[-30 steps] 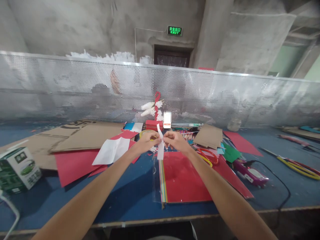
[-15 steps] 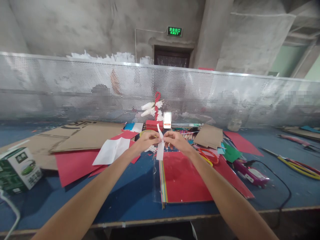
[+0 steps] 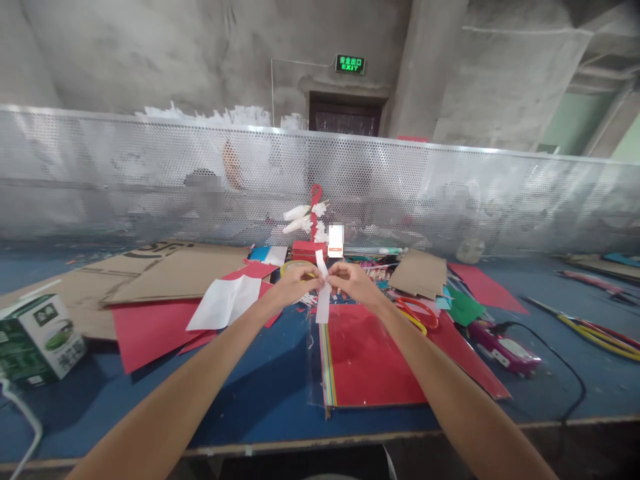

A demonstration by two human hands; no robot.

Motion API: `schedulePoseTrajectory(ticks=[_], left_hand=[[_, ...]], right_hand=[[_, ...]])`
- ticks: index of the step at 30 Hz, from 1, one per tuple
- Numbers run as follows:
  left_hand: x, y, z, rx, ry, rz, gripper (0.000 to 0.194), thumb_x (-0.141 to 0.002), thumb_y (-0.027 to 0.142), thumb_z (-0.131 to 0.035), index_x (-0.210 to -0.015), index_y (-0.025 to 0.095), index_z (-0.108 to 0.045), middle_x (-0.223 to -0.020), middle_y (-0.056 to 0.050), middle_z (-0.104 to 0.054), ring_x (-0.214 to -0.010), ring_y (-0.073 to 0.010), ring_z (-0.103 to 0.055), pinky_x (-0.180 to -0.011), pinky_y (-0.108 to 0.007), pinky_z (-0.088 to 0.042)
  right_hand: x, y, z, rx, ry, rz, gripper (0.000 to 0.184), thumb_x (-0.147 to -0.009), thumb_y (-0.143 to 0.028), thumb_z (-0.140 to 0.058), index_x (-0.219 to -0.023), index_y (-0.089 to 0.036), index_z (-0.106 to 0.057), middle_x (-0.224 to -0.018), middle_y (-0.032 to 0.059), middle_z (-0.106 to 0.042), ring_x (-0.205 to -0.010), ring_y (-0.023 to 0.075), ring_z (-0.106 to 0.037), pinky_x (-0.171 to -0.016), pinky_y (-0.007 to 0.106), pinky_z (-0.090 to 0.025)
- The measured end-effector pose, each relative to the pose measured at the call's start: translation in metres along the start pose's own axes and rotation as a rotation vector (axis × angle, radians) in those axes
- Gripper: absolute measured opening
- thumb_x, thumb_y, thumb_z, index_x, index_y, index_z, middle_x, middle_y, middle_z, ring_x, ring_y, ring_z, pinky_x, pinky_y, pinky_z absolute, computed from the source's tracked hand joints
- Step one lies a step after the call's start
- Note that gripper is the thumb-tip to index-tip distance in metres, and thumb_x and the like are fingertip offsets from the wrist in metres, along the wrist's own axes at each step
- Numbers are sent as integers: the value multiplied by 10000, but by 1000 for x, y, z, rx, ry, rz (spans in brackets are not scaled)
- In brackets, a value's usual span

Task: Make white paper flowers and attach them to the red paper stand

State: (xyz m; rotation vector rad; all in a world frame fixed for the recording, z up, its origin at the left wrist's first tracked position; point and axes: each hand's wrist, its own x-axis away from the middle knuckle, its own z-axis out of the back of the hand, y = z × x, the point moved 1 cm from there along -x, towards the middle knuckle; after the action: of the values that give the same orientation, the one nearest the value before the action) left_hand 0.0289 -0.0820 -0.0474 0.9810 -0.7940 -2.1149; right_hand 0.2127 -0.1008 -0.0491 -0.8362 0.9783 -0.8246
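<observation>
- One white strip [image 3: 323, 310], held up above the table [image 3: 260, 393], in front of the person.
- Two hands: the left hand [image 3: 299, 281] and the right hand [image 3: 351, 279], close together with the strip between them.
- Two pairs of scissors: a short pair [image 3: 436, 319] beside the right forearm and a long pair [image 3: 593, 333] at the far right.
- One carton [image 3: 40, 340], far left.
- One creased white sheet [image 3: 225, 301], lying over red paper.
- One pack of coloured paper [image 3: 370, 360], red on top, near the table's front edge.
- One purple device [image 3: 505, 348] with a black cord.
- One clear jar [image 3: 470, 251] near the perforated screen [image 3: 150, 193].
- One red stand [image 3: 314, 220] bearing white flowers; too blurred to count.
- Fingers: narrow on both hands, pinching the strip from its two sides near the middle.
- The strip stands roughly upright: one end rises above the fingertips, the other hangs below, over the pack's upper edge.
</observation>
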Motion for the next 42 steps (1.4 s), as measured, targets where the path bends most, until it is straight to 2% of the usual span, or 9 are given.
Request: schedulePoseTrajectory(ticks=[9, 16, 20, 23, 29, 34, 38, 42], left_hand=[[2, 1, -2, 137, 5, 89, 131, -752, 312, -610, -756, 181, -603, -749, 4, -583, -705, -130, -570, -660, -250, -467], [0, -1, -2, 110, 19, 108, 137, -758, 309, -603, -756, 173, -590, -757, 7, -574, -695, -131, -575, -658, -251, -476], [2, -2, -3, 48, -27, 56, 220, -813, 398, -591, -798, 179, -595, -764, 2, -594, -708, -137, -577, -660, -252, -469], [3, -2, -3, -2, -17, 11, 239, -804, 416, -626, -811, 181, -582, -760, 5, -591, -702, -136, -570, -645, -243, -448], [0, -7, -1, -4, 26, 12, 205, -790, 369, -613, -762, 176, -548, -750, 10, -564, -671, -128, -548, -612, -234, -419], [0, -3, 0, -174, 137, 0, 141, -775, 250, -567, -688, 181, -481, -646, 40, -491, -598, -112, -468, -577, -235, -359], [2, -1, -5, -221, 139, -75, 98, -798, 254, -557, -744, 180, -521, -708, 14, -575, -650, -132, -540, -614, -245, -404], [3, -8, -9, -229, 105, -91, 83, -817, 260, -553, -793, 181, -549, -758, -8, -623, -687, -148, -595, -635, -252, -439]], right_hand=[[-2, 0, 0, -7, 21, -26, 136, -761, -314, -624, -771, -186, -580, -573, -18, -618, -476, 108, -552, -395, 182, -399], [-1, -1, 0, 17, 35, -37, 125, -764, -300, -624, -767, -179, -593, -559, -16, -605, -466, 105, -532, -388, 181, -394], [-2, 1, -1, 12, 23, -25, 112, -766, -288, -620, -759, -180, -592, -566, -17, -602, -448, 96, -503, -383, 183, -382], [-2, 2, -1, 20, 6, -11, 99, -770, -276, -614, -770, -178, -602, -562, -19, -602, -431, 87, -485, -387, 183, -373], [-3, 5, 0, 37, 19, -40, 86, -775, -260, -597, -759, -178, -577, -557, -15, -610, -445, 94, -513, -397, 180, -389], [-6, 11, 0, 52, 38, -28, 70, -780, -249, -589, -771, -185, -563, -570, -14, -616, -460, 102, -535, -379, 175, -381], [-5, 12, -2, 71, 17, 0, 73, -791, -252, -590, -790, -186, -558, -583, -19, -615, -465, 100, -545, -374, 170, -384], [-4, 9, -7, 66, -35, -22, 158, -812, -324, -616, -837, -190, -535, -628, -6, -657, -490, 113, -592, -377, 169, -389]])
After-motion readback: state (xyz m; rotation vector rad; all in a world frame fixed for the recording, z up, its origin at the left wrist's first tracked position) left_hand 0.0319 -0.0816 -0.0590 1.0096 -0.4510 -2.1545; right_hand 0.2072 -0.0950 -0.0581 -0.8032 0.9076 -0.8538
